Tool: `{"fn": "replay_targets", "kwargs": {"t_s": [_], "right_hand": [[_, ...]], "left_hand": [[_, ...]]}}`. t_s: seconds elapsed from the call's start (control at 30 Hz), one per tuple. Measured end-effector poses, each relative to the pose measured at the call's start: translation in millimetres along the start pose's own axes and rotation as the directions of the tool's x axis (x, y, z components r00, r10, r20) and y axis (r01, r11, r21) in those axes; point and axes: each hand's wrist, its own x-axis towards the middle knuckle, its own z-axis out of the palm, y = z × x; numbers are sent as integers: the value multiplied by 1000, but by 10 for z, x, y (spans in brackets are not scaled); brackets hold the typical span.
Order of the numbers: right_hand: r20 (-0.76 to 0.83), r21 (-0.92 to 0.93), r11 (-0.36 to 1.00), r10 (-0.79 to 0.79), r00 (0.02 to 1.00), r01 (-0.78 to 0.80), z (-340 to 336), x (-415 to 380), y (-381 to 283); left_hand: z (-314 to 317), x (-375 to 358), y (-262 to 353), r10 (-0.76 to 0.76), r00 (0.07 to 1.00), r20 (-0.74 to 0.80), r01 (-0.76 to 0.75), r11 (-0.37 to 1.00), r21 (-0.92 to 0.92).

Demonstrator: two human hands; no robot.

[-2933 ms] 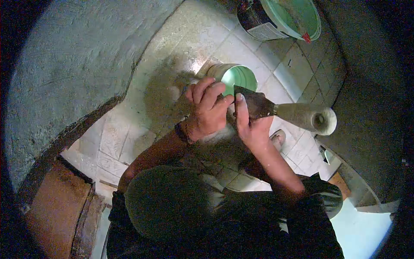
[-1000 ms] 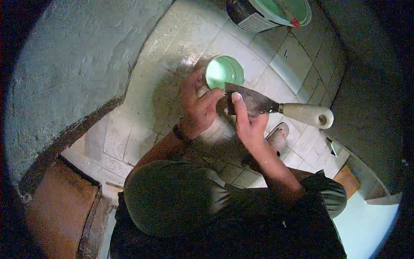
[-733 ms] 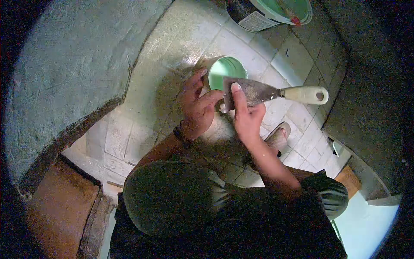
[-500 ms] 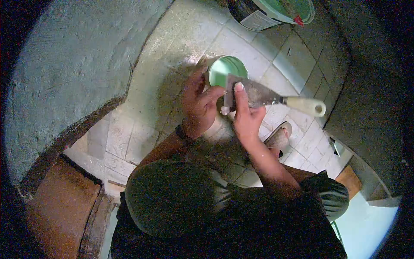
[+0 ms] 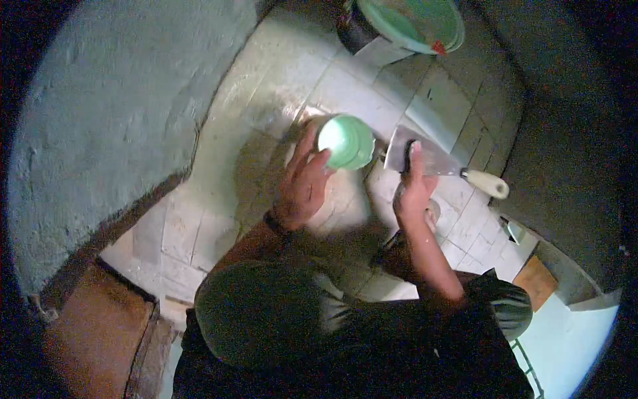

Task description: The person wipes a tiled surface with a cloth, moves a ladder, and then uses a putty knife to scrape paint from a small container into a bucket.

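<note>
One tub [image 5: 359,141] is gripped by the left hand [image 5: 302,196], a scraper [image 5: 440,159] pinched beside it by the right hand [image 5: 413,189]: a holding step, any next move likely needing steadiness.

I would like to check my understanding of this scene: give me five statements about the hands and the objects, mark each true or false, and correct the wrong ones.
1. The left hand holds the small pot. True.
2. The right hand grips the scraper by its handle. False: the fingers are on the blade.
3. The scraper is inside the pot. False: it is outside, to the pot's right.
4. A larger bucket is beyond the pot. True.
5. The wristband is on the right wrist. False: it is on the left.
</note>
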Motion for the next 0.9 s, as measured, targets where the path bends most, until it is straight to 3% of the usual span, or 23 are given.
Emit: {"fn": "replay_targets", "kwargs": {"t_s": [0.03,0.07,0.13,0.17,0.27,0.33,0.4,0.43,0.47,0.53,0.57,0.67,0.7,0.73,0.8,0.83,0.9], "right_hand": [[6,117,990,79,997,-79,27,76,101],[24,231,960,155,988,-156,61,139,127],[173,115,908,381,908,-403,64,143,149],[214,173,883,399,891,-437,99,121,179],[291,267,827,420,859,-495,193,57,264],[319,295,792,445,837,-534,172,29,327],[305,235,774,515,801,-588,155,1,394],[363,238,793,463,809,-561,98,3,443],[422,247,809,405,811,-533,46,43,460],[390,135,883,371,843,-450,25,96,303],[361,121,912,328,873,-392,-16,174,347],[296,24,973,212,931,-229,-135,306,218],[282,58,976,184,942,-208,-147,329,156],[295,34,979,180,938,-199,-159,372,81],[343,36,977,187,920,-212,-151,419,-85],[356,34,977,186,916,-212,-107,404,-167],[329,197,968,82,941,-153,11,386,-289]], "left_hand": [[-62,29,-44,-16,989,144,5,997,79],[-13,-54,-67,10,991,135,-19,997,71],[115,-279,-128,-232,973,7,232,973,3],[119,-189,-55,-333,941,56,333,943,-1],[264,-145,-91,-408,909,86,414,908,-58],[331,-76,-154,-423,905,44,424,892,-157],[306,-4,-250,-262,963,-67,264,964,30],[197,14,-405,-297,949,109,313,930,-190],[251,12,-421,-316,942,114,333,926,-180],[400,16,-409,-438,889,-131,400,884,-241],[305,92,-360,-451,879,-153,465,882,70],[324,137,-505,-453,883,-123,456,890,-4],[281,108,-624,-392,919,-49,391,920,-40],[199,144,-610,-395,917,-62,394,919,-30],[44,271,-514,-247,968,45,241,963,119],[16,275,-500,-225,974,0,224,969,102],[-55,237,-513,-274,961,32,273,961,39]]}}
